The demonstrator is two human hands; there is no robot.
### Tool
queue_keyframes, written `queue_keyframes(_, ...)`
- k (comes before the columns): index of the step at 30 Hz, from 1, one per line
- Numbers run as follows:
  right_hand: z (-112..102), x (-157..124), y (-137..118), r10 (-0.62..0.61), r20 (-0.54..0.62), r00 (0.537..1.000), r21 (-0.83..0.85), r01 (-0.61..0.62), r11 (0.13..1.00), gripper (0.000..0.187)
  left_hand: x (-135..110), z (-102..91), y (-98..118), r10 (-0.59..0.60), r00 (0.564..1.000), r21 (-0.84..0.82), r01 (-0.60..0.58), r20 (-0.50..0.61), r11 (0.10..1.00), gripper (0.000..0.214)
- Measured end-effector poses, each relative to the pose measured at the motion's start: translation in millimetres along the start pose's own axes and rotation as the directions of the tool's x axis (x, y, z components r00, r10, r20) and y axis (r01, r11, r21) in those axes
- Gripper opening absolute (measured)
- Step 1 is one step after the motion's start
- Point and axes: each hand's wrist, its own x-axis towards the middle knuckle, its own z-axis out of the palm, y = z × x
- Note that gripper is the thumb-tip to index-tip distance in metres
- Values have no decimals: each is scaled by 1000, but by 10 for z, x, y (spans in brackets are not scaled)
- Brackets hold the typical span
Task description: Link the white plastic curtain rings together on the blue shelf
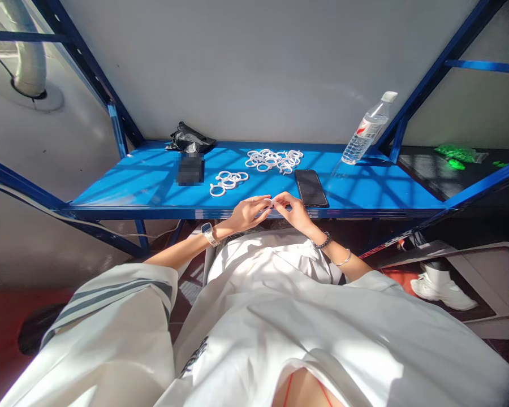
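My left hand (248,213) and my right hand (296,213) meet at the front edge of the blue table (152,195). Their fingertips pinch a small white piece (271,202) between them; it looks like one of the white rings, though the fingers cover most of it. Just beyond my left hand lies a small group of white rings (229,180) with little tabs. Farther back is a larger pile of white rings (274,160). A black phone (311,188) lies flat beside my right hand.
A clear water bottle (367,133) with a white cap stands at the back right. At the back left are a crumpled black plastic bag (190,137) and a blurred-out dark object (190,169). Blue frame posts (424,76) rise at both sides, with a grey wall (254,68) behind.
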Motion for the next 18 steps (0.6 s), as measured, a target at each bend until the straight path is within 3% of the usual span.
queue_keyframes(11,-18,-8,-45,57,8,998,4,-57,998,34,14,-12,4,32,999,20,-32,8,999,25)
queue_keyframes(18,-25,2,-73,41,31,999,-21,-40,999,38,-22,31,-10,-132,988,-178,116,-83,977,27)
